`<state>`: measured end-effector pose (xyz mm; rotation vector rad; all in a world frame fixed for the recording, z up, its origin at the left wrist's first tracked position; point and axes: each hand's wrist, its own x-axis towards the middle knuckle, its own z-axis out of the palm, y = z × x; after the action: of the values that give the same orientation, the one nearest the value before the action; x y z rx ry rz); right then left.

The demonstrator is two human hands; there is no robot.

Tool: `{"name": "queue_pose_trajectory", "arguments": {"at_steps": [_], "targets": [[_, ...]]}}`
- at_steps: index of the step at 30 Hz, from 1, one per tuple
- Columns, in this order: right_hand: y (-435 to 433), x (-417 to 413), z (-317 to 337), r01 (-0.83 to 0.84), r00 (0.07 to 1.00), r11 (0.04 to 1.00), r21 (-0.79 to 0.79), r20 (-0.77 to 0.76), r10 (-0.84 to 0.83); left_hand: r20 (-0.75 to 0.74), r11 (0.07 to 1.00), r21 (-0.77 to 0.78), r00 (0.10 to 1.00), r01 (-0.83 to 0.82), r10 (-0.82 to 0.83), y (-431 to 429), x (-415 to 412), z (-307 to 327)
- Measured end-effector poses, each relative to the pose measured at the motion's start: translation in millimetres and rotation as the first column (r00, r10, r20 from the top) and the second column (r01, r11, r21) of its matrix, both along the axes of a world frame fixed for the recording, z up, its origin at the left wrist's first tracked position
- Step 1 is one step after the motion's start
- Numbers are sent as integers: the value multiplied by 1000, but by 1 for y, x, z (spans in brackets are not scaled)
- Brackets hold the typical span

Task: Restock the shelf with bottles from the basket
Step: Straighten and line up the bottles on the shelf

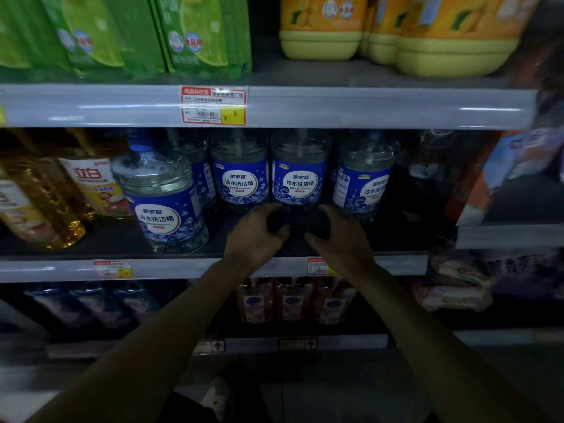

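Both arms are reaching forward to the middle shelf [171, 267], where clear bottles with blue labels are standing in a row. The left hand [256, 236] and right hand [338, 236] are hovering apart, palms facing each other and fingers curved. They are flanking the base of the centre bottle [300, 178] from the near side. It is too dark to tell whether they are gripping it or only sitting close to it. That bottle is standing upright towards the far side of the shelf, between a matching bottle on its left [239, 178] and another on its right [363, 184]. A fourth, blue-capped bottle [164, 203] is standing nearer the edge, further left, beside golden bottles [39, 209]. Green packs [198, 35] and yellow jugs [320, 25] are sitting on the shelf above, over a price tag [213, 105].
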<state>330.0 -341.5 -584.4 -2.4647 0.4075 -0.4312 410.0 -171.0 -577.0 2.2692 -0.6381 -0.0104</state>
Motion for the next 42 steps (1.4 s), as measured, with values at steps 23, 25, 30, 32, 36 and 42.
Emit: {"name": "queue_pose_trajectory", "arguments": {"at_steps": [23,25,30,32,36,42], "targets": [[-46,-92,21,104,988,991,-84,-107,-113,264,950,298,949,90,-172,-47,-71,23],[-55,-91,19,126,990,992,-25,-56,-127,210,963,256,968,85,-141,-61,-69,19],[-79,-77,13,161,987,980,112,-36,-158,44,997,66,998,44,-47,-93,-49,3],[-84,-67,13,193,981,954,228,-35,-190,-17,1000,-9,1000,9,-9,-104,-42,-4],[-87,-40,5,206,968,836,508,17,-249,-87,984,-166,995,-59,45,-122,-34,-11],[-96,-9,-3,145,956,706,693,85,-279,-243,904,-402,969,-146,48,-148,-27,-13]]}}
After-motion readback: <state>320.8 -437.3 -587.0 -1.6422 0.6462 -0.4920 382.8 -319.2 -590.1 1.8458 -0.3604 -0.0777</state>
